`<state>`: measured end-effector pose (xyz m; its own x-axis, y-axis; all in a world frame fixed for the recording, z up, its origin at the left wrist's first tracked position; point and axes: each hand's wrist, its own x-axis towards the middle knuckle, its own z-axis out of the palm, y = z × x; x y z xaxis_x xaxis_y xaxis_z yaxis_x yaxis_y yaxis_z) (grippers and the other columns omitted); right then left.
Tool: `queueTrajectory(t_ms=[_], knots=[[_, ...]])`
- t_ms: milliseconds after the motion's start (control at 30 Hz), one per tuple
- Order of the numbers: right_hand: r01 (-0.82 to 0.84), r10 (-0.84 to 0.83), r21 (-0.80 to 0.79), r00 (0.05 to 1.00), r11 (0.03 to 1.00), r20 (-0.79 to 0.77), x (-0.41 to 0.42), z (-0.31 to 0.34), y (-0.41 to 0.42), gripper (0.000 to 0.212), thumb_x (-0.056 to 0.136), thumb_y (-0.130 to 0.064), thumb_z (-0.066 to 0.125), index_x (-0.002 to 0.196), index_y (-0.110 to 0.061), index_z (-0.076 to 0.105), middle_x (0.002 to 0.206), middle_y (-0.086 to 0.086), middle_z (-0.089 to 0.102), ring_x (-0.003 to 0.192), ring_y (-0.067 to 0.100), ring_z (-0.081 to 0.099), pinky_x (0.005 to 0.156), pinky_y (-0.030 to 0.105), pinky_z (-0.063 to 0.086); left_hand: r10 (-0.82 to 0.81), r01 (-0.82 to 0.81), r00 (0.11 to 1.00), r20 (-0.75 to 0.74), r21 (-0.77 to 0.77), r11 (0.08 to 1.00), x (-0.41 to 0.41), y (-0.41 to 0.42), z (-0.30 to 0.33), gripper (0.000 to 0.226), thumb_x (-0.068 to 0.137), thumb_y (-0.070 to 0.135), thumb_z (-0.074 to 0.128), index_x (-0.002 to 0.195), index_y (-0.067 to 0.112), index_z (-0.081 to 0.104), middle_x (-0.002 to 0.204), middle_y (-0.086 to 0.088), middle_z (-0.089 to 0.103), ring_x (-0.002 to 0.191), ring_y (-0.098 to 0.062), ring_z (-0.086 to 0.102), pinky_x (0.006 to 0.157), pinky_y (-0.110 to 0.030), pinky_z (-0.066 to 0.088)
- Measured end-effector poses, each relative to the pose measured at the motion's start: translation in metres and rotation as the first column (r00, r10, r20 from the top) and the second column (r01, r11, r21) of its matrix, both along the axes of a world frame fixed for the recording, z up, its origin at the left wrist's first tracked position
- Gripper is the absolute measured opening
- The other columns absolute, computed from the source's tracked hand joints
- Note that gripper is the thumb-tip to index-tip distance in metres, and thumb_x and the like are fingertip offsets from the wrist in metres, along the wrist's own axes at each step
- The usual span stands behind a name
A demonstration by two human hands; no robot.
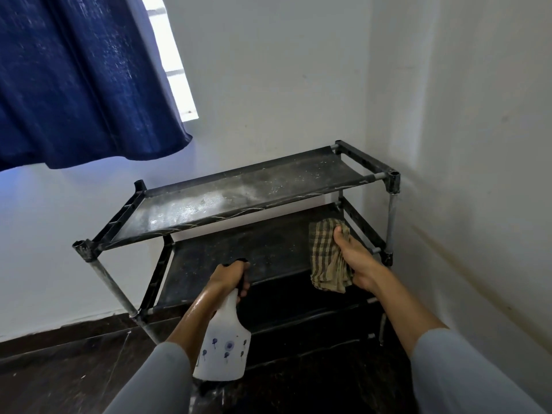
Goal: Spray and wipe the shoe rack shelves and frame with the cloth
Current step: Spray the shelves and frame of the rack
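Note:
A black shoe rack (391, 182) with metal posts stands in the room's corner. Its top shelf (239, 192) is dusty, with wet droplets across its left half. My left hand (230, 280) grips the neck and trigger of a white spray bottle (224, 351) with blue dots, its black nozzle pointing toward the second shelf (254, 249). My right hand (355, 261) holds a checked brown-and-beige cloth (327, 255) in front of the right end of the second shelf. Lower shelves lie in shadow.
White walls close in behind the rack and on the right. A dark blue curtain (83, 82) hangs at upper left beside a bright window (179, 70). The floor (65, 369) is dark and glossy, with a dark skirting strip along the wall.

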<state>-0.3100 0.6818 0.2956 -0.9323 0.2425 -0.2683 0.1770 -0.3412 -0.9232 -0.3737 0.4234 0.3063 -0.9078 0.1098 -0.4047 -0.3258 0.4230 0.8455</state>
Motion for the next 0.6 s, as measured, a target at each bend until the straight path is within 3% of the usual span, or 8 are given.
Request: queueTrajectory(t_ms=[167,300,400,500,600], knots=[[0.003,-0.003,-0.028,1.0,1.0,0.01,0.002,-0.004,0.009,0.057,0.091,-0.052,0.047,0.137,-0.019,0.046,0.119,0.006,0.062,0.103,0.021,0.061,0.077,0.033,0.051,0.014,-0.015,0.999,-0.036,-0.014,1.0,-0.004,0.017,0.001,0.028,0.095,0.032,0.051,0.082,0.008,0.057,0.067,-0.011,0.052,0.057,-0.021,0.049,0.052,-0.029,0.041],[0.015,-0.015,-0.039,1.0,0.999,0.002,0.002,-0.007,0.017,0.056,0.091,-0.052,0.047,0.137,-0.02,0.046,0.126,0.009,0.06,0.111,0.025,0.059,0.093,0.042,0.049,-0.089,0.081,0.987,0.131,0.066,0.995,0.0,0.037,0.006,0.031,0.095,0.029,0.055,0.074,0.007,0.059,0.062,-0.009,0.058,0.054,-0.02,0.053,0.051,-0.028,0.045],[0.037,-0.038,-0.043,0.999,0.998,-0.003,0.003,-0.008,0.023,0.053,0.091,-0.051,0.047,0.134,-0.021,0.048,0.125,0.01,0.061,0.111,0.025,0.059,0.097,0.046,0.047,-0.097,0.09,0.99,0.099,0.07,0.993,-0.001,0.053,0.004,0.029,0.093,0.03,0.056,0.071,0.012,0.058,0.062,-0.007,0.055,0.053,-0.019,0.05,0.052,-0.027,0.042],[0.044,-0.044,-0.043,0.999,0.998,-0.005,0.006,-0.009,0.029,0.052,0.091,-0.051,0.046,0.134,-0.022,0.048,0.124,0.008,0.061,0.11,0.024,0.06,0.091,0.041,0.05,-0.038,0.038,0.999,0.008,0.044,0.998,-0.006,0.063,0.002,0.025,0.091,0.028,0.055,0.07,0.014,0.053,0.062,-0.005,0.047,0.054,-0.018,0.044,0.049,-0.027,0.037],[0.072,-0.073,-0.045,0.997,0.996,-0.012,0.008,-0.009,0.037,0.052,0.091,-0.051,0.047,0.133,-0.02,0.049,0.119,0.008,0.063,0.107,0.023,0.061,0.088,0.039,0.05,-0.072,0.072,0.997,0.024,0.016,0.997,-0.008,0.074,0.004,0.025,0.091,0.028,0.055,0.07,0.014,0.053,0.059,-0.005,0.049,0.053,-0.017,0.045,0.048,-0.026,0.038]])
